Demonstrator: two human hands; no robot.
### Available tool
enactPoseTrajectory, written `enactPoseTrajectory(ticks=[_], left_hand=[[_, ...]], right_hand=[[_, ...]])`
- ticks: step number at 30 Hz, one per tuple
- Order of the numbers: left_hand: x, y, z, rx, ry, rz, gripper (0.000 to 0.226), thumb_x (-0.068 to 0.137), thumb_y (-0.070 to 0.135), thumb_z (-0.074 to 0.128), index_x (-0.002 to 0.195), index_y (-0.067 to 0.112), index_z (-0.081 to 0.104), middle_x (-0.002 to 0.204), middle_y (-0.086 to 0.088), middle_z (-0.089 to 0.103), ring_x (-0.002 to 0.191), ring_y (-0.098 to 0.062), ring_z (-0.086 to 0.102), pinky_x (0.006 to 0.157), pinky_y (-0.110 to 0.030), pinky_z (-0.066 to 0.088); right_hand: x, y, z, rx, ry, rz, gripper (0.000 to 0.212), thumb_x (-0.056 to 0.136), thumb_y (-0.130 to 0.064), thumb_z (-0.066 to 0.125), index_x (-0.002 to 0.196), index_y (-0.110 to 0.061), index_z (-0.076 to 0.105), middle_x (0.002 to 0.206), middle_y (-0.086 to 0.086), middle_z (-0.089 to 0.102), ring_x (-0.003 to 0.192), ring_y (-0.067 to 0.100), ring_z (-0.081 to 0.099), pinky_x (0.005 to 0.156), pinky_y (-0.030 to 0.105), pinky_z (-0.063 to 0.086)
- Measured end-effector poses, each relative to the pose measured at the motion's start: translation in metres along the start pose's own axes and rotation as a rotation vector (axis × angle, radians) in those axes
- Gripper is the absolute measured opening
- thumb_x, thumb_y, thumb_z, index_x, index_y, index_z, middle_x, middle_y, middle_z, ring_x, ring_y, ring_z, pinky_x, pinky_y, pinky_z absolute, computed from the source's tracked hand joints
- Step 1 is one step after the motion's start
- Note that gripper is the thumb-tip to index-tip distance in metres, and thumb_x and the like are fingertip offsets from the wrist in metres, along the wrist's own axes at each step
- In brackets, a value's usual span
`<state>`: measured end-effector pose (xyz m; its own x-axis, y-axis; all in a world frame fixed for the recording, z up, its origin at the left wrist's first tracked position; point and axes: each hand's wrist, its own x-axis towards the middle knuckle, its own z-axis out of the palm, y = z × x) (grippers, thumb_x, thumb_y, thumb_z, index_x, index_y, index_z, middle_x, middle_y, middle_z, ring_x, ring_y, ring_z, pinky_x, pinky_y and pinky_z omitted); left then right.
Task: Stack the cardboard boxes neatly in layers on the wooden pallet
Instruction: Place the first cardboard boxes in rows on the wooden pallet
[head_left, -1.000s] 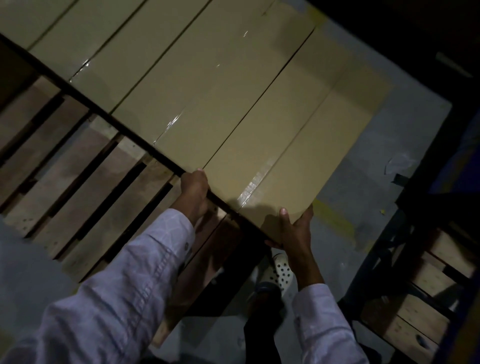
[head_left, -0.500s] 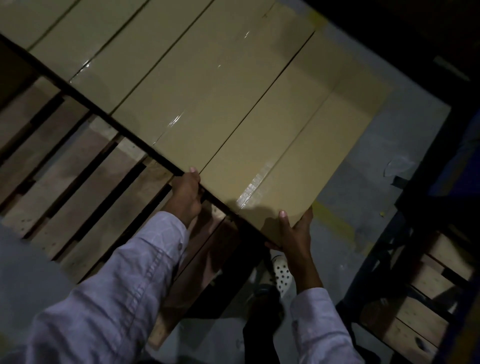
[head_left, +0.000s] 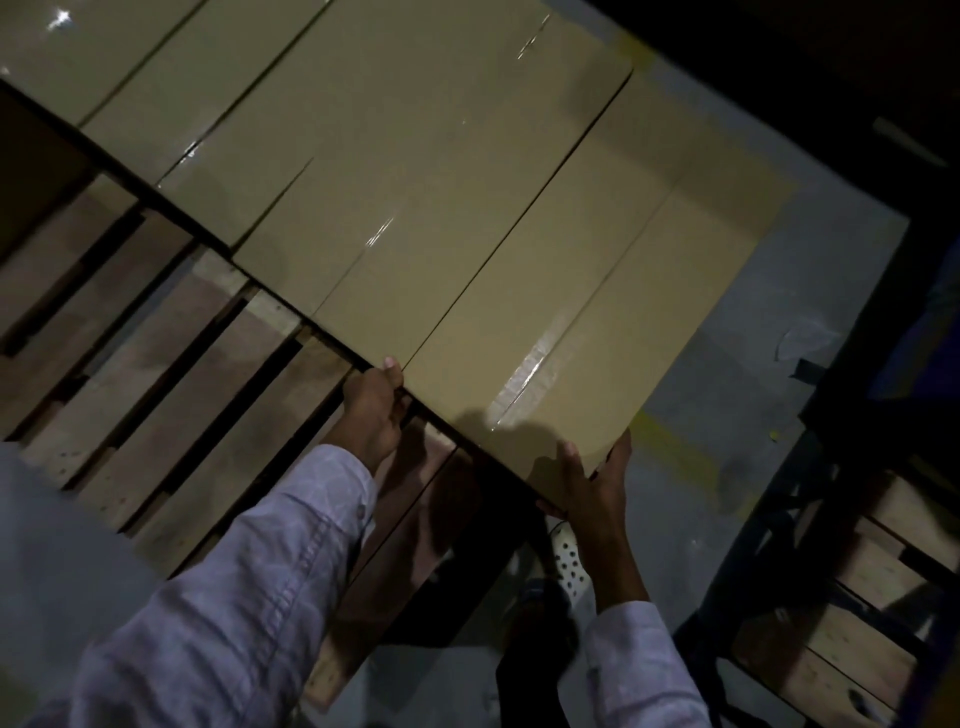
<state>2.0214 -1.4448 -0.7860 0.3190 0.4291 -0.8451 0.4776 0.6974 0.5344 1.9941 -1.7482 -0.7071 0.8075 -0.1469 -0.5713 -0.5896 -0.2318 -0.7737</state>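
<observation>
Box (head_left: 597, 280) is in both my hands, at the right end of the row, its long side tight against the next box (head_left: 415, 223). Its tops look level with the neighbour's; whether it sits fully down on the pallet (head_left: 182, 395) I cannot tell. Left hand (head_left: 376, 405) grips the near left corner, fingers curled over the top edge. Right hand (head_left: 592, 483) clamps the near right corner, thumb on the top face, fingers up the side. A shiny tape seam runs along the lid between my hands. More boxes (head_left: 171, 78) line up to the left along the far side of the pallet, with bare slats nearer me. The box's right end hangs out over grey floor (head_left: 737, 395). My shoe (head_left: 571, 564) shows below my right wrist. Another pallet (head_left: 883, 582) sits at far right.
</observation>
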Motion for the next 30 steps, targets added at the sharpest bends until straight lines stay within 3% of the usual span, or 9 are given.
enactPoseTrajectory(ticks=[2, 6, 10, 14, 18, 21, 25, 30], left_hand=[[-0.001, 0.002, 0.003, -0.019, -0.012, 0.005, 0.017, 0.105, 0.026, 0.069, 0.109, 0.010, 0.068, 0.120, -0.013, 0.076, 0.118, -0.034, 0.071, 0.104, -0.055, 0.058], [0.000, 0.006, 0.015, 0.004, -0.005, 0.005, 0.014, 0.107, 0.028, 0.066, 0.111, 0.015, 0.067, 0.126, -0.012, 0.074, 0.118, -0.031, 0.071, 0.102, -0.049, 0.060], [0.002, 0.009, 0.018, -0.016, 0.005, -0.003, 0.017, 0.105, 0.024, 0.067, 0.118, 0.014, 0.068, 0.126, -0.010, 0.075, 0.121, -0.031, 0.070, 0.097, -0.046, 0.061], [-0.001, 0.011, 0.019, -0.028, 0.016, -0.008, 0.017, 0.106, 0.019, 0.065, 0.122, 0.014, 0.066, 0.124, -0.009, 0.073, 0.113, -0.028, 0.070, 0.082, -0.039, 0.060], [-0.004, 0.011, 0.020, -0.013, 0.034, -0.017, 0.020, 0.106, 0.017, 0.065, 0.125, 0.010, 0.064, 0.126, -0.013, 0.073, 0.107, -0.029, 0.070, 0.091, -0.042, 0.061], [-0.003, 0.011, 0.019, -0.006, 0.004, -0.009, 0.027, 0.107, 0.019, 0.064, 0.133, 0.008, 0.063, 0.130, -0.015, 0.072, 0.111, -0.031, 0.070, 0.086, -0.040, 0.062], [-0.005, 0.011, 0.020, -0.010, 0.011, -0.005, 0.023, 0.107, 0.018, 0.064, 0.129, 0.010, 0.064, 0.132, -0.015, 0.071, 0.117, -0.032, 0.068, 0.102, -0.049, 0.058], [-0.004, 0.016, 0.017, 0.027, -0.004, -0.019, 0.039, 0.107, 0.026, 0.064, 0.141, 0.010, 0.059, 0.136, -0.013, 0.069, 0.124, -0.032, 0.067, 0.087, -0.044, 0.062]], right_hand=[[0.002, -0.002, 0.000, 0.020, -0.004, 0.034, 0.085, 0.097, -0.048, 0.074, 0.162, -0.056, 0.019, 0.153, -0.002, 0.050, 0.124, 0.034, 0.063, 0.063, 0.060, 0.065], [0.013, -0.003, -0.003, 0.039, 0.003, 0.046, 0.078, 0.102, -0.035, 0.072, 0.161, -0.054, 0.024, 0.153, -0.005, 0.049, 0.127, 0.033, 0.062, 0.063, 0.061, 0.065], [0.013, -0.005, -0.003, 0.041, 0.010, 0.029, 0.081, 0.098, -0.044, 0.075, 0.161, -0.054, 0.025, 0.153, -0.008, 0.051, 0.129, 0.032, 0.062, 0.069, 0.063, 0.065], [0.011, -0.005, -0.003, 0.060, -0.013, 0.065, 0.078, 0.103, -0.036, 0.072, 0.161, -0.054, 0.024, 0.152, -0.004, 0.051, 0.125, 0.034, 0.064, 0.064, 0.059, 0.065], [0.009, -0.009, -0.003, 0.068, -0.015, 0.061, 0.075, 0.104, -0.034, 0.070, 0.160, -0.054, 0.025, 0.151, -0.005, 0.052, 0.123, 0.032, 0.065, 0.065, 0.057, 0.066], [0.011, -0.011, -0.003, 0.059, -0.010, 0.057, 0.075, 0.104, -0.034, 0.071, 0.160, -0.054, 0.025, 0.152, -0.005, 0.051, 0.124, 0.032, 0.065, 0.064, 0.057, 0.066], [0.013, -0.012, -0.003, 0.055, -0.022, 0.062, 0.076, 0.104, -0.032, 0.070, 0.160, -0.054, 0.024, 0.152, -0.003, 0.050, 0.123, 0.032, 0.064, 0.059, 0.052, 0.065], [0.014, -0.014, -0.002, 0.034, -0.038, 0.081, 0.087, 0.091, -0.051, 0.073, 0.159, -0.058, 0.019, 0.157, -0.006, 0.042, 0.126, 0.035, 0.059, 0.059, 0.054, 0.065]])
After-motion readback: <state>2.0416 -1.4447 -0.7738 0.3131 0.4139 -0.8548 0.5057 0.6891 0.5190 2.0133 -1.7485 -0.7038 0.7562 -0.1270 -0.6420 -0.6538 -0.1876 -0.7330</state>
